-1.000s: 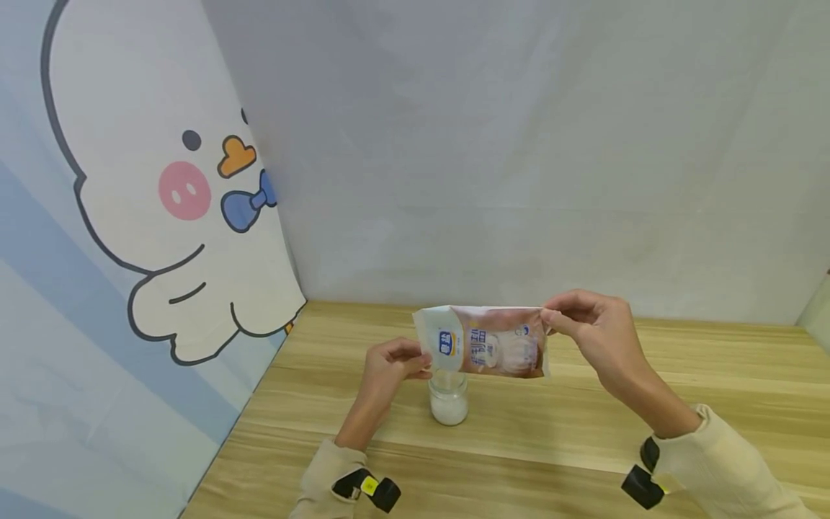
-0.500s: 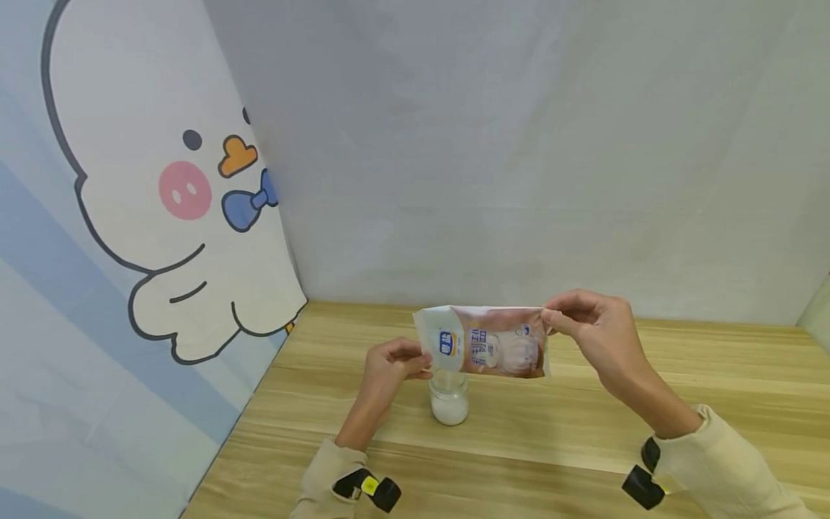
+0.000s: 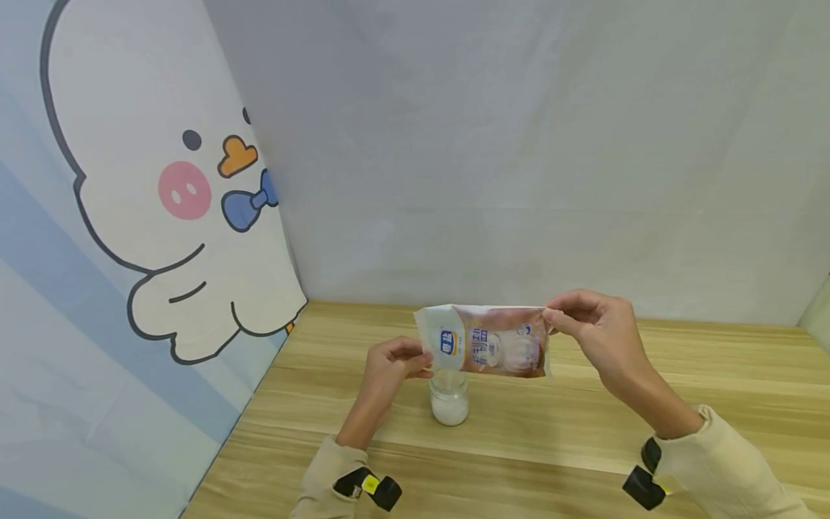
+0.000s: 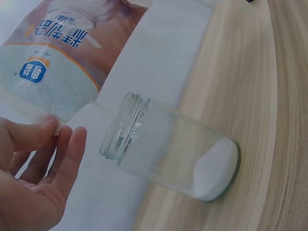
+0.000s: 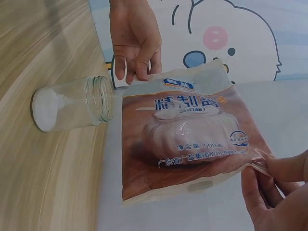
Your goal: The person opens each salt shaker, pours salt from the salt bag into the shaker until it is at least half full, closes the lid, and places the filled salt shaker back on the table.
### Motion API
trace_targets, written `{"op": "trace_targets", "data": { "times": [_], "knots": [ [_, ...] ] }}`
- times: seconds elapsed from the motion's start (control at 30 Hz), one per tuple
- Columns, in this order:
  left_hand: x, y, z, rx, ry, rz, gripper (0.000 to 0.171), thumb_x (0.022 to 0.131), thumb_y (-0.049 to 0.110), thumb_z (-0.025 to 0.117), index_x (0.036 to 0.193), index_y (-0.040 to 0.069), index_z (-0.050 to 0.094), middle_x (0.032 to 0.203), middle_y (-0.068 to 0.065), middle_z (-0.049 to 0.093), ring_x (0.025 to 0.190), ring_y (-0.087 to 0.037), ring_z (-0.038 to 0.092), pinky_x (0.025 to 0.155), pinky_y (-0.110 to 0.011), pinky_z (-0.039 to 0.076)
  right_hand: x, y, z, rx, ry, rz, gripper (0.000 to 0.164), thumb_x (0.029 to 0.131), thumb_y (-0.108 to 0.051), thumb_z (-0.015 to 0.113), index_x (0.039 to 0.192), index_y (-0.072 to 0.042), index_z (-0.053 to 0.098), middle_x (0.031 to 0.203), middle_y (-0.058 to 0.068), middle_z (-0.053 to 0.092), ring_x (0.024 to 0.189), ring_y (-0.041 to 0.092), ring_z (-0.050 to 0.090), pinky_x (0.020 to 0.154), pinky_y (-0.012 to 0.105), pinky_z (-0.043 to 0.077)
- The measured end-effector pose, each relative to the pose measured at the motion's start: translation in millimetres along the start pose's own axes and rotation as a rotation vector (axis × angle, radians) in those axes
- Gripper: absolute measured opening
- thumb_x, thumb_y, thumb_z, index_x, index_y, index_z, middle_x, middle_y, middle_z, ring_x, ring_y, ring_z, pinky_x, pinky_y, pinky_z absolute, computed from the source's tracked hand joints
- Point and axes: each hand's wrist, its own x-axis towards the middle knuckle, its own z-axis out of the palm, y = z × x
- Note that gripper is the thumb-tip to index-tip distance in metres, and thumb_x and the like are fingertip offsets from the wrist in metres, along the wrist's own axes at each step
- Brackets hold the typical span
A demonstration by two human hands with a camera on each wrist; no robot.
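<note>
A printed bag of refined salt (image 3: 496,342) hangs on its side over the table, stretched between two hands. My left hand (image 3: 387,369) pinches the bag's lower left corner between thumb and fingers. At the bag's upper right corner, the thumb and fingers of my right hand (image 3: 601,337) grip the gathered edge. An upright, lidless glass jar (image 3: 449,404) stands on the table under the bag's left end. White salt (image 5: 45,109) covers the jar's bottom, seen in the right wrist view. Between bag and jar mouth runs a faint pale streak, visible in both wrist views.
The jar rests on a wood-grain table (image 3: 551,447). Behind it rises a plain grey-white backdrop (image 3: 519,158), and on the left a panel with a cartoon bird (image 3: 130,166) borders the tabletop.
The bag's printed front has shifted very slightly to the right. Both hands keep their grip in almost the same place, and the jar stays put.
</note>
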Motion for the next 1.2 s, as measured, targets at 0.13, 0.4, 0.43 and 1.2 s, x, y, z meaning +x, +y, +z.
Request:
{"op": "trace_targets", "data": {
  "times": [0.13, 0.4, 0.43, 1.2],
  "knots": [
    [0.0, 0.2, 0.0, -0.009, 0.002, -0.004, 0.016, 0.08, -0.004, 0.071, 0.093, -0.011, 0.066, 0.085, -0.017, 0.066, 0.074, -0.027, 0.065, 0.072, -0.04, 0.06, -0.6, -1.7, 0.3, -0.004, 0.001, 0.004, 0.023, 0.09, -0.015, 0.066, 0.095, 0.007, 0.066, 0.083, 0.003, 0.066, 0.075, 0.012, 0.064, 0.069, 0.022, 0.055],
    [-0.9, 1.4, -1.1, -0.014, 0.007, -0.002, 0.015, 0.079, -0.005, 0.071, 0.093, -0.011, 0.066, 0.084, -0.017, 0.066, 0.073, -0.026, 0.065, 0.071, -0.04, 0.06, -1.6, -5.9, 1.5, -0.003, 0.008, 0.005, 0.023, 0.09, -0.015, 0.067, 0.095, 0.007, 0.066, 0.083, 0.003, 0.067, 0.074, 0.012, 0.064, 0.069, 0.022, 0.055],
    [-1.2, 1.7, -1.3, -0.015, 0.006, -0.002, 0.015, 0.079, -0.005, 0.071, 0.093, -0.011, 0.066, 0.084, -0.017, 0.066, 0.073, -0.026, 0.065, 0.071, -0.039, 0.06, -1.7, -6.4, 1.7, -0.004, 0.009, 0.004, 0.023, 0.09, -0.015, 0.067, 0.095, 0.007, 0.066, 0.083, 0.003, 0.067, 0.074, 0.012, 0.064, 0.069, 0.022, 0.055],
    [-5.6, 6.8, -3.0, -0.029, -0.002, -0.012, 0.017, 0.08, -0.004, 0.071, 0.094, -0.011, 0.066, 0.086, -0.014, 0.066, 0.076, -0.026, 0.066, 0.072, -0.038, 0.06, -5.2, -17.7, 4.5, -0.021, 0.018, 0.006, 0.022, 0.09, -0.015, 0.067, 0.095, 0.006, 0.066, 0.083, 0.003, 0.066, 0.074, 0.013, 0.064, 0.068, 0.023, 0.056]
  ]
}}
